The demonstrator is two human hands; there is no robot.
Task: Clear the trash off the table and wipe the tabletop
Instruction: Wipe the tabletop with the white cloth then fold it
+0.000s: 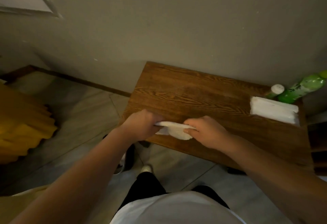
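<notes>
I had both hands closed on a crumpled white paper towel (174, 129), my left hand (141, 124) pinching its left end and my right hand (203, 131) pinching its right end, so the towel stretched between them, low over the near-left part of the brown wood-grain worktop (194, 91). Whether it touched the wood I could not tell. The thin sheet seemed likely to tear if I pulled my hands apart any harder, and to bunch up and skip patches if I wiped with it half folded. Beyond the towel, to its right, lay a white flat tissue pack (273, 111), and past that, at the worktop's far right corner, stood a green plastic bottle (299, 91) and a smaller white-capped bottle (276, 90). A broad sweep that way could have knocked them over.
</notes>
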